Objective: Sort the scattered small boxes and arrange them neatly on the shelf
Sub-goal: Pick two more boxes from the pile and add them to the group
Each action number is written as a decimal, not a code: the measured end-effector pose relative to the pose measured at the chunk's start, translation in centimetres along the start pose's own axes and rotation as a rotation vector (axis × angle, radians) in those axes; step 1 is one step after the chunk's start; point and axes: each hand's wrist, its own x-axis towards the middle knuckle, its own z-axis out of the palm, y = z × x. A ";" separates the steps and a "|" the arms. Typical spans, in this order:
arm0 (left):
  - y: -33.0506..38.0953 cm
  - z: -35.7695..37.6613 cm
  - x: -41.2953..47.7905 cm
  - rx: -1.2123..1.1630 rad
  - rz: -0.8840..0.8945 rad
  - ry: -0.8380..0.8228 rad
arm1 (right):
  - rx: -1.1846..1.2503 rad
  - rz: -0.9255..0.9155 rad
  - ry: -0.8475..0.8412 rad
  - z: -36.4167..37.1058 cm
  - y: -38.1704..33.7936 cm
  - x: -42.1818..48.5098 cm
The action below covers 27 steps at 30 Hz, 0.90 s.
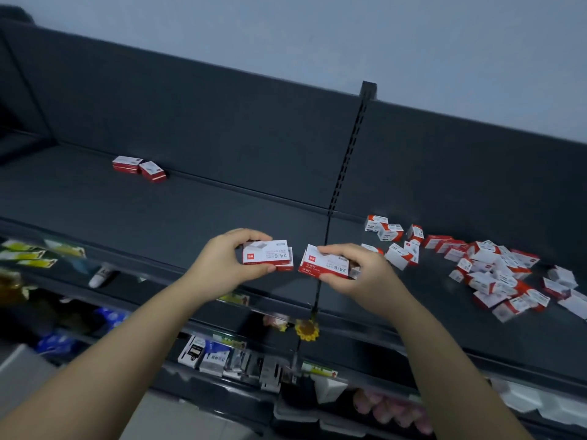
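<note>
Step in hand judged as gathering: a small stack of red-and-white cardboard boxes was held pinched in the left hand, and a second stack of like boxes was gripped in the right hand, both just above the dark grey metal shelf. Two placed boxes were noted at back left, the scattered pile at right. Next move judged: stacks to be squared and set beside the placed pair. "24/6" was read on both held tops; smaller print was not legible
</note>
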 end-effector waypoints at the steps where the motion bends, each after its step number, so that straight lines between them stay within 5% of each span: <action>1: -0.5 -1.2 -0.1 0.003 0.001 0.001 | -0.002 -0.007 -0.001 0.8 -0.7 0.5; 15: -10.6 -23.5 -1.1 0.102 -0.003 0.023 | 0.041 -0.060 0.000 18.9 -11.9 12.1; 27: -17.7 -29.8 2.5 0.084 -0.063 0.038 | 0.020 -0.070 -0.080 25.8 -13.7 21.0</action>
